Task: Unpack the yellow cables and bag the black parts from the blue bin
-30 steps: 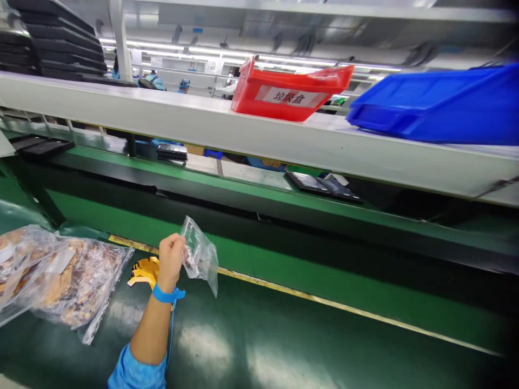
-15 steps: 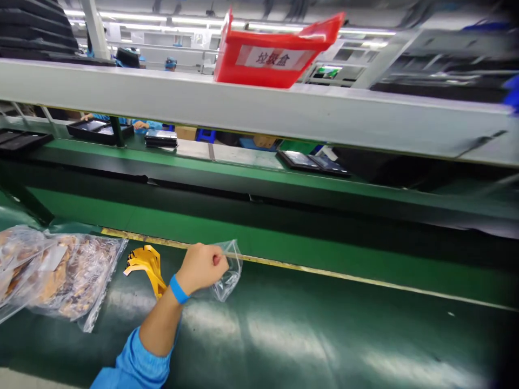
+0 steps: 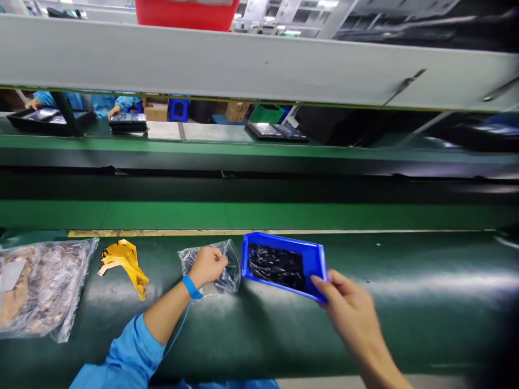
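Blue bin (image 3: 314, 262) newly in right hand (image 3: 352, 307), bag (image 3: 232, 274) in left fist (image 3: 208, 266), overhead label (image 3: 206, 1) illegible

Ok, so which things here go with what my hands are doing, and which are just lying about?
Seemingly in use:
clear bag, in your left hand
blue bin, in your right hand
black pieces, inside that bin

Apparently just lying about:
orange strips
large filled bag
red bin, partly out of frame
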A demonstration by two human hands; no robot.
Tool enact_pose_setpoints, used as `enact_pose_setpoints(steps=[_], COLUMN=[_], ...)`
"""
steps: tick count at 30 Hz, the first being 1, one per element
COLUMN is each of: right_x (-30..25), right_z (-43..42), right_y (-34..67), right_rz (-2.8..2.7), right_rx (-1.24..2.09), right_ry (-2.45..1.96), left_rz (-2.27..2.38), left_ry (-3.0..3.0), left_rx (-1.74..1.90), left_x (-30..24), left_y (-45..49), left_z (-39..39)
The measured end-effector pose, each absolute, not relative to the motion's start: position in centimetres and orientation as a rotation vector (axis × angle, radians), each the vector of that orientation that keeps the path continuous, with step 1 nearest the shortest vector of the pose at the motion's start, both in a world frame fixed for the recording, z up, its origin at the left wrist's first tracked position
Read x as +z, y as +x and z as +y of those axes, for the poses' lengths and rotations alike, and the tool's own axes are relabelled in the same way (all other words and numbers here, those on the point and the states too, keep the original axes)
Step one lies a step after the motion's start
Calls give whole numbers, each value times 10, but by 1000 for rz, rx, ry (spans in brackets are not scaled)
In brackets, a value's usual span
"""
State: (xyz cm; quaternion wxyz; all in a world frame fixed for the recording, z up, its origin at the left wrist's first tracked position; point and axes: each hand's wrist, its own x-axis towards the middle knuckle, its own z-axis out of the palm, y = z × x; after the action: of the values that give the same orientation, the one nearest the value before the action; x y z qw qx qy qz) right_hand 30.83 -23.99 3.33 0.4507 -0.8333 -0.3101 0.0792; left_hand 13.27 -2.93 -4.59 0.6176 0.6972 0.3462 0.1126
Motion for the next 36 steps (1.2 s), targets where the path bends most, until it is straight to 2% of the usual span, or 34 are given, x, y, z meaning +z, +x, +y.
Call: enact_pose_setpoints(steps=[6,11,22,36], right_x=[1,-1,1,5], right_z=[-216,-208,-196,-184], right_y=[276,274,264,252], right_rz=[-823,-1127,-1389,-1503], right_rx=[-116,-420,-802,-977], right_ry=[-2074,-2045,-1931,-1934], left_rz=[859,869,874,871], left_ry=[1521,1525,1578,1364], left_rx=[321,419,801,823], left_x=[-48,-51,-69,-67], left_y=[135,137,142,143], left_z=[-37,-38,-45,-46])
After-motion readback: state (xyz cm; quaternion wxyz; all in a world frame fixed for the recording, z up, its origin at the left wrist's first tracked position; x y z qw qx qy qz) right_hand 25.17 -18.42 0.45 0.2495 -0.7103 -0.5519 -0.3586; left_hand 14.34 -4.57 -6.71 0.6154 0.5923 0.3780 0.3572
